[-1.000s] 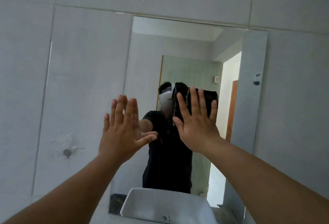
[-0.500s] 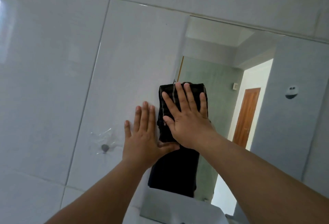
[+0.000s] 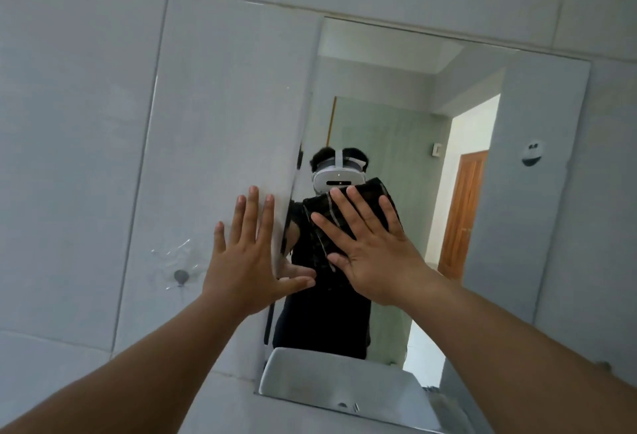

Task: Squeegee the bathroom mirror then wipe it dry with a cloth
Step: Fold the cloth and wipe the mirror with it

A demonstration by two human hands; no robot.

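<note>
A frameless mirror (image 3: 386, 68) hangs on the white tiled wall. My right hand (image 3: 374, 258) lies flat with its fingers spread and presses a dark cloth with thin pale stripes (image 3: 322, 227) against the glass near the mirror's left edge. The cloth shows above and to the left of the fingers, and the palm hides the rest. My left hand (image 3: 248, 261) is open and flat on the wall tile just left of the mirror, with its thumb reaching over the glass edge. No squeegee is in view.
A small wall hook on a clear adhesive patch (image 3: 180, 277) sits on the tile left of my left hand. The mirror reflects a white basin (image 3: 337, 382) at its bottom, a wooden door and a round wall fitting (image 3: 532, 154).
My right hand slid the cloth left to the mirror's left edge, then slightly back right. My left hand moved onto the tile beside the mirror. The view also shifted.
</note>
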